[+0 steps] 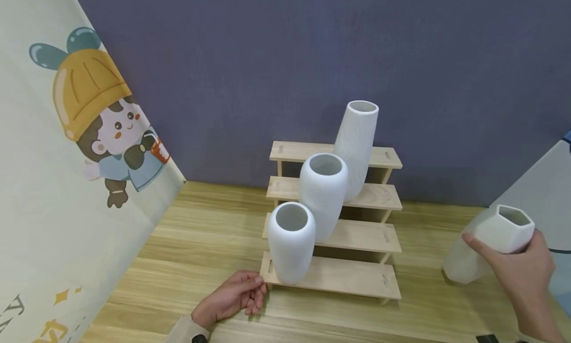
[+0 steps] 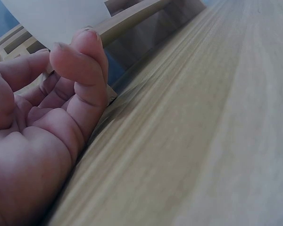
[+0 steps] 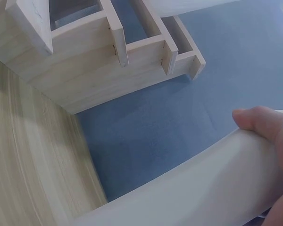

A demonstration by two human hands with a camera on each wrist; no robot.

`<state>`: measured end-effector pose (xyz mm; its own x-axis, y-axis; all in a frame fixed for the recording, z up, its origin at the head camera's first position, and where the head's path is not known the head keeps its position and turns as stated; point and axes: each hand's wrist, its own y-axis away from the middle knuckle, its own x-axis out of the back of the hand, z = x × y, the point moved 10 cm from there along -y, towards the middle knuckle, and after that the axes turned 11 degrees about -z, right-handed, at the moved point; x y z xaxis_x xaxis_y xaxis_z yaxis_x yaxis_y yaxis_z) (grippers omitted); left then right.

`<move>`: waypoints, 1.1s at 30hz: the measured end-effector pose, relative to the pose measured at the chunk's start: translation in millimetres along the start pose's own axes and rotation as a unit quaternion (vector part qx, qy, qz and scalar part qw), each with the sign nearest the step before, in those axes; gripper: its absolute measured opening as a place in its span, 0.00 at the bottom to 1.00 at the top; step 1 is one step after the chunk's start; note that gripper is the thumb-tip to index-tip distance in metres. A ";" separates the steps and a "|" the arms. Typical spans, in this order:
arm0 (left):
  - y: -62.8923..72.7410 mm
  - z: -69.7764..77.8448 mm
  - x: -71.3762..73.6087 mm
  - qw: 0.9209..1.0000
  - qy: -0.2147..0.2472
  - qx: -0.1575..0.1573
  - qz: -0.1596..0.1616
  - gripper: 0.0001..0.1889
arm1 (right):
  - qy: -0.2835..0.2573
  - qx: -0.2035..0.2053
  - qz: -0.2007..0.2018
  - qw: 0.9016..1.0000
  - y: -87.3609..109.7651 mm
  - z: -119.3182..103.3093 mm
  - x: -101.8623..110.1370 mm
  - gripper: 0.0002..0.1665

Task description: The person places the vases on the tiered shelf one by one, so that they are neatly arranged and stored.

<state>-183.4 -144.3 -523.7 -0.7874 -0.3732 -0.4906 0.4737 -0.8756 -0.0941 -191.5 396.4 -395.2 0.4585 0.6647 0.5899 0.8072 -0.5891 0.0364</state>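
Note:
A stepped wooden rack (image 1: pixel 352 276) bears three white vases. A short rounded vase (image 1: pixel 292 254) stands at the left of the lowest step, a larger rounded vase (image 1: pixel 324 199) on the step behind, and a tall tapered vase (image 1: pixel 357 144) higher up. My left hand (image 1: pixel 234 293) is at the rack's lower left corner, thumb and forefinger pinching the board's end, other fingers curled beneath. To the rack's right, my right hand (image 1: pixel 528 268) grips a white vase with an angular mouth (image 1: pixel 486 234) near its rim. This vase leans, its base low over the tabletop.
The wood-grain tabletop (image 1: pixel 214 219) meets a dark blue backdrop (image 1: pixel 214 85) behind the rack. On the left hangs a pale sheet with a cartoon figure (image 1: pixel 116 120). A light panel (image 1: pixel 544 184) stands at the far right, behind my right hand.

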 end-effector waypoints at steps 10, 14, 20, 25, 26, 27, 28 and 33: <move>-0.9 2.6 -2.2 1.000 -0.002 0.004 0.004 0.19 | -0.014 0.028 -0.011 0.999 6.8 -5.0 -1.2 0.48; -0.7 2.2 -1.7 1.000 0.000 0.005 0.004 0.18 | -0.015 0.023 -0.022 0.999 12.0 -4.8 -3.4 0.44; 0.0 2.3 -2.8 1.000 0.004 0.003 0.003 0.18 | -0.019 0.020 -0.008 1.000 20.8 -6.8 -3.9 0.44; 0.9 2.0 -3.6 1.000 0.005 0.006 0.005 0.18 | -0.008 0.027 -0.017 0.999 26.5 -10.5 -6.8 0.47; 0.8 2.0 -3.7 1.000 0.004 0.005 0.005 0.18 | -0.008 0.029 -0.021 0.999 27.4 -10.9 -7.8 0.47; 0.8 2.1 -3.8 1.000 0.004 0.005 0.005 0.18 | -0.007 0.030 -0.024 0.999 28.5 -11.5 -8.6 0.48; 0.7 2.1 -3.9 1.000 0.003 0.004 0.005 0.18 | -0.007 0.031 -0.027 0.999 29.7 -12.0 -9.3 0.48; 0.8 2.2 -3.6 1.000 0.004 0.002 0.004 0.19 | -0.010 0.039 -0.040 0.998 36.1 -15.0 -11.8 0.48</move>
<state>-181.1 -144.3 -520.1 -0.7805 -0.3775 -0.4983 0.4781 -0.8740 -0.0867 -173.3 360.4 -388.8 0.3986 0.7171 0.5718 0.8674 -0.4973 0.0190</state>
